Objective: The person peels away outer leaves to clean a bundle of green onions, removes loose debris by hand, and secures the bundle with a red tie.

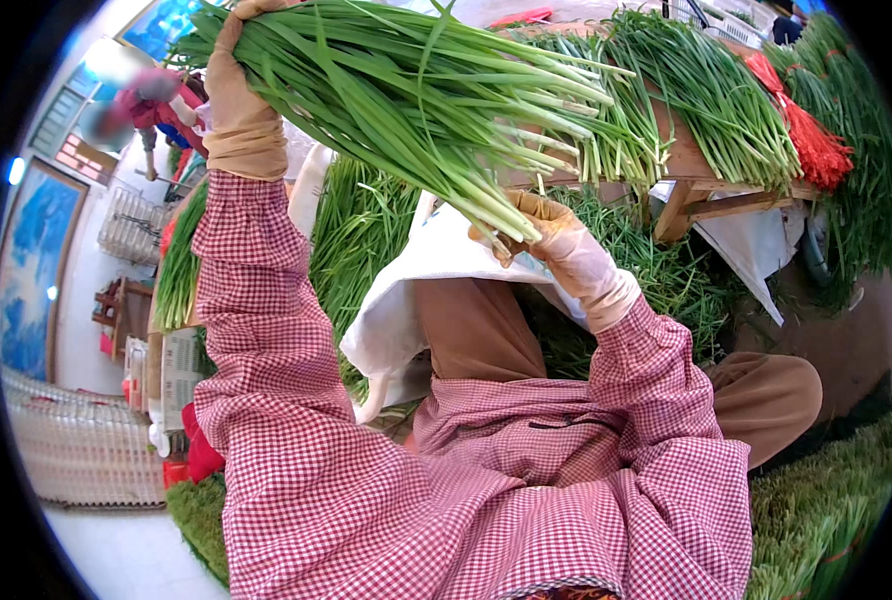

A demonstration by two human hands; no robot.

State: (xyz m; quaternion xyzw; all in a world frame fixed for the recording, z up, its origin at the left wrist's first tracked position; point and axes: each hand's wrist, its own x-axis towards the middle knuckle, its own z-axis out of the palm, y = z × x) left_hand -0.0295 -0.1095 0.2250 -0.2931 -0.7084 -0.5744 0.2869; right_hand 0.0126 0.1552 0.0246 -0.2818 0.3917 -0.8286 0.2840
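Observation:
A large bunch of garlic chives (396,95) is held up in front of me, its green leaves to the left and its pale stem ends to the lower right. My left hand (238,95), in a tan glove, grips the leafy end, with the fingers partly hidden behind the leaves. At the lowest stem ends, my gloved right hand (556,240) has its fingers curled in and closed on a few stems. The fingertips of that glove look stained brown. A white cloth (406,290) drapes over my lap below the bunch.
More chives (711,105) lie on a wooden bench (681,150) ahead, beside a bundle of red ties (801,130). Loose greens (656,270) pile beneath it. Heaps of chives stand at far right. Another person (161,100) works at far left, near stacked pale crates (91,440).

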